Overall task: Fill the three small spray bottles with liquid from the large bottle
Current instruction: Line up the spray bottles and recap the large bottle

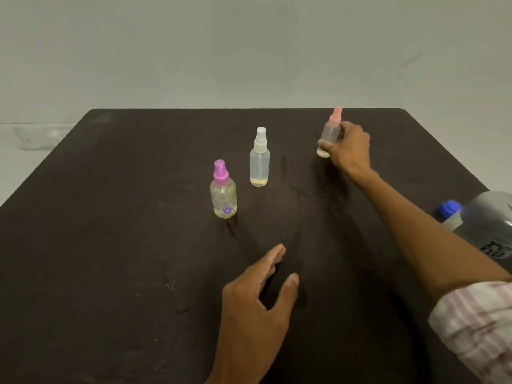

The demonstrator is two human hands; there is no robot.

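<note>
Three small spray bottles stand on a dark table [110, 245]. The purple-capped bottle [223, 194] with flower prints is nearest, with a little liquid at its bottom. Behind it is the white-capped bottle [260, 162], also with a thin layer of liquid. At the far right, my right hand [349, 146] grips the pink-capped bottle [330, 131], thumb and fingers curled round its body. My left hand [260, 295] hovers low over the table's middle, fingers straight and spread, holding nothing. The large clear bottle [487, 220] with a blue cap [447, 209] lies tilted at the right edge, partly cut off.
A pale wall rises behind the table's far edge. My right forearm stretches diagonally across the table's right side, in a rolled striped sleeve [479, 325]. The table's left edge drops to a light floor.
</note>
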